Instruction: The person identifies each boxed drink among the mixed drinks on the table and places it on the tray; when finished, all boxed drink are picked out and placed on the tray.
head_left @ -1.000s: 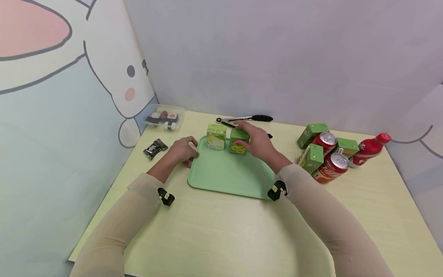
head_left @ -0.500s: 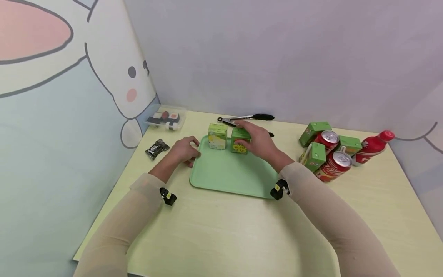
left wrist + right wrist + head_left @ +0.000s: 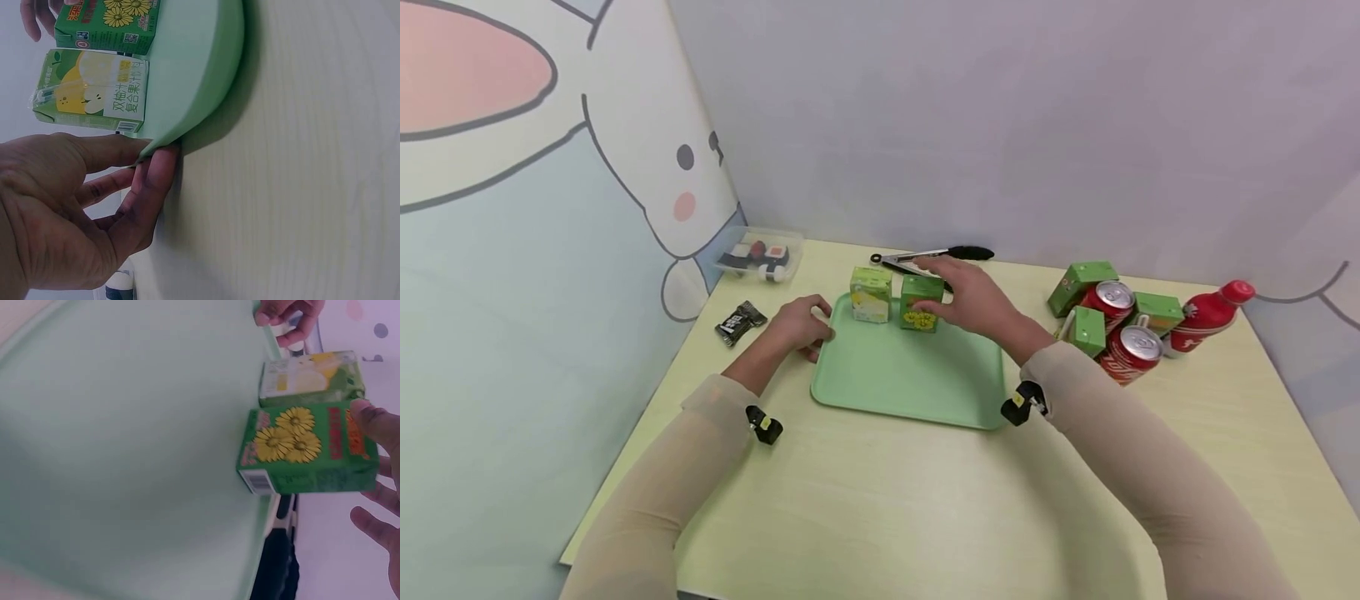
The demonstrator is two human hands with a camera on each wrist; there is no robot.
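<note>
A pale green tray (image 3: 902, 375) lies on the table. My left hand (image 3: 797, 323) holds its left rim, thumb (image 3: 119, 152) above and fingers below. Two drink cartons stand upright at the tray's far edge. The left one is a light green and yellow juice carton (image 3: 871, 302); to its right is a darker green carton with yellow flowers (image 3: 919, 292). My right hand (image 3: 973, 302) is just right of the flowered carton, fingers spread. In the right wrist view its thumb (image 3: 370, 419) overlaps the carton's top end, while the other fingers are apart from it.
Behind the tray lie black-handled tongs (image 3: 966, 252). At right stand green cartons (image 3: 1084, 283), red cans (image 3: 1131, 354) and a red-capped bottle (image 3: 1206, 321). A black-wrapped snack (image 3: 739, 322) and a clear box (image 3: 760, 252) of sushi-like pieces are at left, near the wall.
My right hand has loosened from the flowered carton and shifted slightly right, its fingers spreading. The carton stays in place, and my left hand keeps holding the tray's rim.
</note>
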